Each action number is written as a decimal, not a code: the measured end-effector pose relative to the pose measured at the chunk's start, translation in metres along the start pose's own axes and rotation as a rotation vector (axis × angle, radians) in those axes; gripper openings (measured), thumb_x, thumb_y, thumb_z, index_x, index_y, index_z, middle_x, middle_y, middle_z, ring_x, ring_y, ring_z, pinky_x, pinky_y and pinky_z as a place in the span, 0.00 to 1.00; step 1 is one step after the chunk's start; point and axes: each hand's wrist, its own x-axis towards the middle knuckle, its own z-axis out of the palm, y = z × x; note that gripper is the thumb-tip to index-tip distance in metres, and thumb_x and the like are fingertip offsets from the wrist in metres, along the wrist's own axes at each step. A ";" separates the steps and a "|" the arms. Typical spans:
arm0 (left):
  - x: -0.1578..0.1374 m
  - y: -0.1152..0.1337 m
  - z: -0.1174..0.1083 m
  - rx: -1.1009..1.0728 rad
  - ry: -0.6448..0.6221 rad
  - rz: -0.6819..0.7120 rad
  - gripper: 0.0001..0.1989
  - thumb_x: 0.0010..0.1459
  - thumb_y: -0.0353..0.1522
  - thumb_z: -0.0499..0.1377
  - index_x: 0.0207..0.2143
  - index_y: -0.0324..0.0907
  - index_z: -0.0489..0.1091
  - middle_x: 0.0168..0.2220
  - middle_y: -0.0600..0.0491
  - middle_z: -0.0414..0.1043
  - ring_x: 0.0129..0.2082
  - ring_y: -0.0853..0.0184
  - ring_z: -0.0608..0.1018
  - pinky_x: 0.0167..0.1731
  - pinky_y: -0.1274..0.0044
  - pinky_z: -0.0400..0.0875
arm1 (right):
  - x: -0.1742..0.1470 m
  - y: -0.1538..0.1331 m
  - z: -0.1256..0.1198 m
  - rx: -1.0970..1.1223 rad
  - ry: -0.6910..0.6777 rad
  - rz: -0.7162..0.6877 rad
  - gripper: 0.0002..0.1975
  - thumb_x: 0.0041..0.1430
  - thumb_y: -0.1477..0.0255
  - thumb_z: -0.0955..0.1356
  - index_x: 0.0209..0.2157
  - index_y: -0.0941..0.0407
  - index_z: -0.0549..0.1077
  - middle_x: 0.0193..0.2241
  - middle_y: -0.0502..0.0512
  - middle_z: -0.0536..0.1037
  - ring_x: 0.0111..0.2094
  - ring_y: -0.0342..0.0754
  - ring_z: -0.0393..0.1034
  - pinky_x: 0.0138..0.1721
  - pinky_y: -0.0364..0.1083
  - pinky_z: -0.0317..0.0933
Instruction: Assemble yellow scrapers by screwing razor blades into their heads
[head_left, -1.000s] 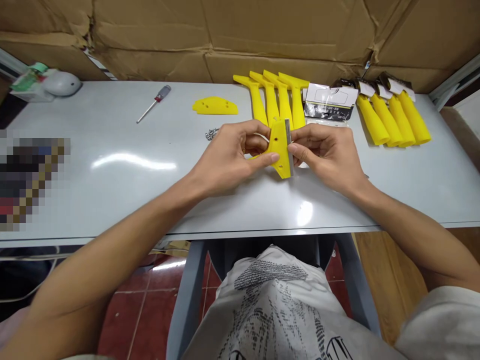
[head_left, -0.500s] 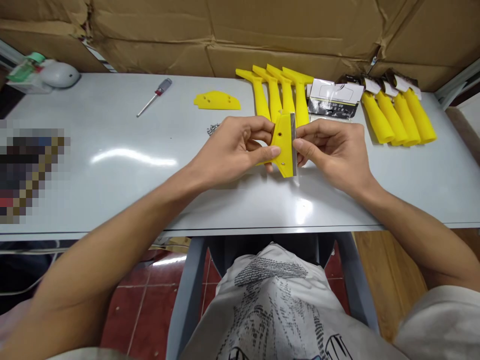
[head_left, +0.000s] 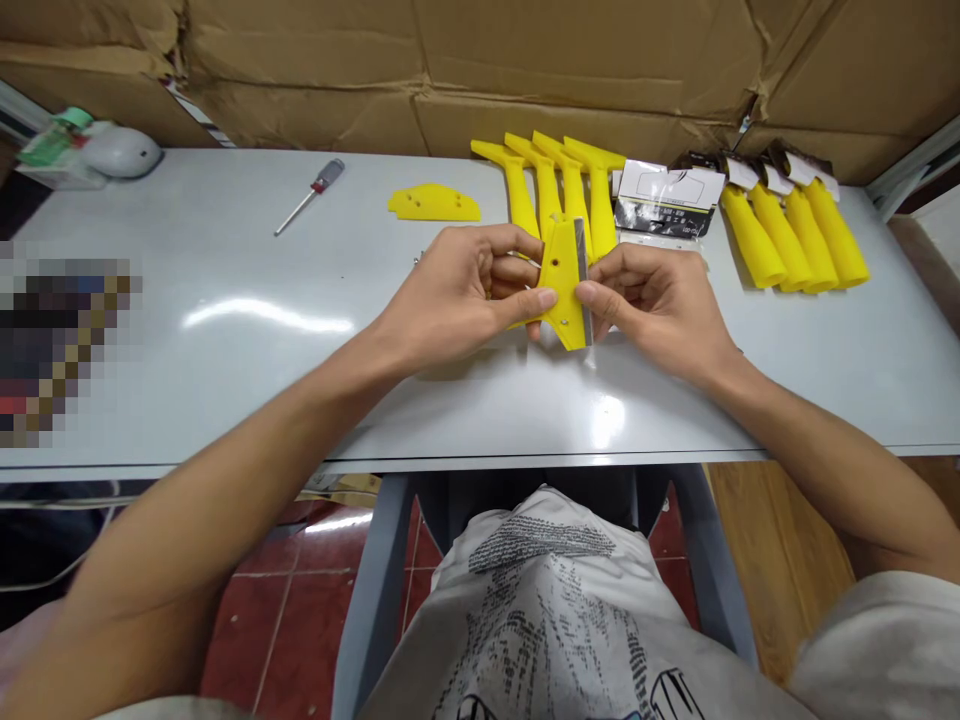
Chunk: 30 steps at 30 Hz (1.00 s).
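A yellow scraper [head_left: 562,290] is held up above the tabletop, its wide head turned to the right and a metal blade [head_left: 583,285] along that edge. My left hand [head_left: 469,295] grips it from the left, thumb flat on the face and fingers behind. On the other side, my right hand [head_left: 652,305] pinches the blade edge between thumb and fingers. One dark hole shows in the upper face, and a shiny spot sits lower down. A loose yellow scraper plate [head_left: 435,202] lies beyond my left hand. Most of the scraper's handle is hidden by that hand.
Several yellow scraper handles [head_left: 517,190] lie behind the held one, beside a packet with a printed card [head_left: 667,200]. More yellow handles with packaging [head_left: 810,235] are at right. A screwdriver [head_left: 311,195] and a rounded white object [head_left: 124,150] lie left. Cardboard [head_left: 420,60] lines the back.
Both hands and the scraper have shifted slightly left and up. The right thumb has moved a little further onto the blade edge. The small metal pieces behind my left hand are now mostly covered.
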 end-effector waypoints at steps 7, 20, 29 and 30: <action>0.000 -0.005 -0.003 0.017 -0.009 -0.014 0.31 0.62 0.51 0.86 0.50 0.48 0.74 0.42 0.50 0.93 0.34 0.58 0.90 0.42 0.62 0.90 | 0.000 -0.001 -0.001 -0.008 -0.041 -0.036 0.33 0.63 0.37 0.86 0.39 0.51 0.80 0.30 0.49 0.85 0.26 0.48 0.82 0.30 0.49 0.78; 0.008 0.008 -0.073 0.182 0.411 0.246 0.35 0.62 0.43 0.85 0.59 0.54 0.67 0.34 0.70 0.86 0.29 0.69 0.84 0.34 0.69 0.80 | 0.011 0.020 0.005 -0.715 -0.060 -0.496 0.14 0.84 0.67 0.67 0.45 0.56 0.82 0.38 0.57 0.87 0.35 0.48 0.77 0.39 0.51 0.66; 0.016 -0.008 -0.105 0.263 0.496 0.279 0.37 0.66 0.53 0.85 0.60 0.56 0.65 0.36 0.85 0.85 0.29 0.77 0.75 0.39 0.68 0.85 | 0.102 0.000 0.095 -1.223 -0.555 -0.399 0.31 0.86 0.82 0.51 0.75 0.64 0.75 0.81 0.76 0.71 0.76 0.65 0.74 0.74 0.63 0.71; 0.016 -0.009 -0.106 0.270 0.510 0.280 0.38 0.65 0.55 0.85 0.60 0.56 0.65 0.37 0.86 0.85 0.29 0.77 0.75 0.39 0.69 0.85 | 0.109 0.002 0.100 -1.193 -0.582 -0.417 0.31 0.86 0.82 0.51 0.75 0.63 0.75 0.82 0.77 0.70 0.76 0.66 0.74 0.74 0.64 0.70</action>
